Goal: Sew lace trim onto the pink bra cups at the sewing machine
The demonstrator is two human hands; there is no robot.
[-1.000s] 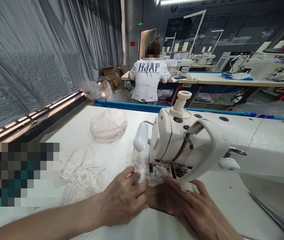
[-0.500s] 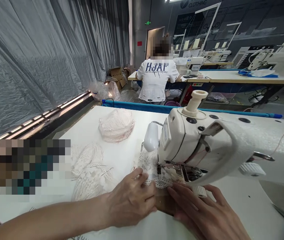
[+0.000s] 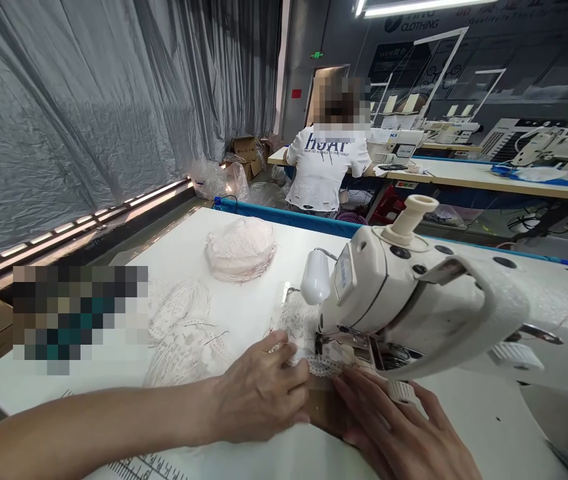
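A piece of white lace [image 3: 297, 327] with a scalloped, eyelet edge lies under the presser foot [image 3: 319, 343] of a white sewing machine [image 3: 364, 287]. My left hand [image 3: 264, 387] is at the near left of the foot, fingers curled in on the lace edge; its fingertips are partly hidden. To the right of the foot, my right hand [image 3: 399, 420] lies flat with fingers stretched out, its fingertips touching the lace edge beneath the machine head. Between the hands a brown plate [image 3: 327, 407] shows on the machine bed.
More lace pieces [image 3: 184, 347] with loose threads lie left on the white table [image 3: 237, 307]. A pale stack of cup-shaped fabric [image 3: 241, 248] stands behind them. A white lamp [image 3: 315, 277] hangs beside the machine head. A person in a white shirt [image 3: 321, 167] sits ahead at another table.
The view has tilted and shifted slightly, so the scene sits farther right and more of the printed ruler shows. Both hands keep nearly the same places at the lace.
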